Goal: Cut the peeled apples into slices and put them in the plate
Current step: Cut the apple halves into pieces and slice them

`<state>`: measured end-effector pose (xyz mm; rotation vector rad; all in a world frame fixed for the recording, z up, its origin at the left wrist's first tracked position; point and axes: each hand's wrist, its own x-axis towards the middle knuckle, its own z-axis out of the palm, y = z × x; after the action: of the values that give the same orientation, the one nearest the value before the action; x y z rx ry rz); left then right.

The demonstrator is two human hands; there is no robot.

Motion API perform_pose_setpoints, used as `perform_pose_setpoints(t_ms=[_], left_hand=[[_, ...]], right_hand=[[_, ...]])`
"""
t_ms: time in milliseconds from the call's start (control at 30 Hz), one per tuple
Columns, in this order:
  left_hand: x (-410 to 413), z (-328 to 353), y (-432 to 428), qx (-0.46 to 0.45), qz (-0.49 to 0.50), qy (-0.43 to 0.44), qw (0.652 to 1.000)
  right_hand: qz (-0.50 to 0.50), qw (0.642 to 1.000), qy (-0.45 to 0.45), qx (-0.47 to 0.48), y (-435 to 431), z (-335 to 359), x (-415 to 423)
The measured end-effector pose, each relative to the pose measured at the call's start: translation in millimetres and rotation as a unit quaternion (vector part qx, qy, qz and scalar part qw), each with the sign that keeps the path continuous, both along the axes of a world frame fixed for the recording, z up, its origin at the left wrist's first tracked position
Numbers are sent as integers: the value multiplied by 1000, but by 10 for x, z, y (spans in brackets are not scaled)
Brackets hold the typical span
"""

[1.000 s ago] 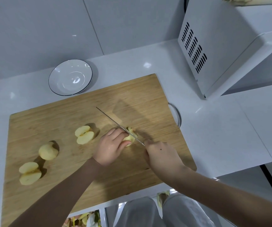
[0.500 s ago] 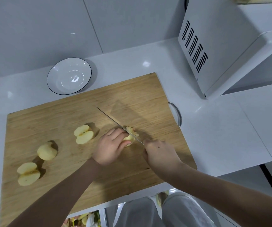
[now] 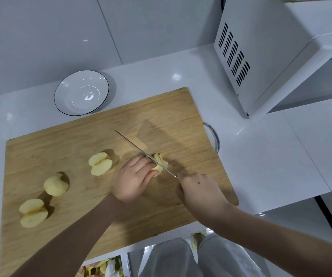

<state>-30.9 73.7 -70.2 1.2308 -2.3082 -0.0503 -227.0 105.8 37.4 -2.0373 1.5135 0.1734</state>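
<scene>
The biggest danger at this moment was to the left hand (image 3: 135, 176). Its curled fingers pressed down on the apple piece (image 3: 160, 162), and the thin blade of the knife (image 3: 141, 150) stood just beside the fingertips. If the small, probably wet piece slipped under the pressure, the blade could slide toward them. The right hand (image 3: 199, 188) was closed around the handle, which was hidden inside the fist, so how firm the grip was I could not tell. A second risk, in my judgement, was that the slices on the far side of the blade could fall and push the piece sideways. The piece was peeled, pale yellow and partly cut into thin slices that leaned together. It lay near the middle of the wooden cutting board (image 3: 161, 116). On the left part of the board waited a nearer halved apple (image 3: 100, 163), a round apple piece (image 3: 55, 184) and a far-left halved apple (image 3: 33, 212). The plate (image 3: 67, 96) stood behind the board on the white counter, with no slices in it.
</scene>
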Motion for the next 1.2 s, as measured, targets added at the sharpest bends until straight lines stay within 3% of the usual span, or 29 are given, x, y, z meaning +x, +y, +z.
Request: perform_pose_setpoints(t_ms=[500, 900, 1200], left_hand=[[-18, 67, 13, -2, 0, -2, 1000], [-15, 69, 16, -1, 2, 7, 1000], [29, 97, 29, 46, 0, 26, 999]], right_hand=[[-52, 998, -10, 40, -131, -178, 160], [-20, 999, -5, 30, -7, 1, 66], [-43, 998, 7, 45, -115, -151, 218]])
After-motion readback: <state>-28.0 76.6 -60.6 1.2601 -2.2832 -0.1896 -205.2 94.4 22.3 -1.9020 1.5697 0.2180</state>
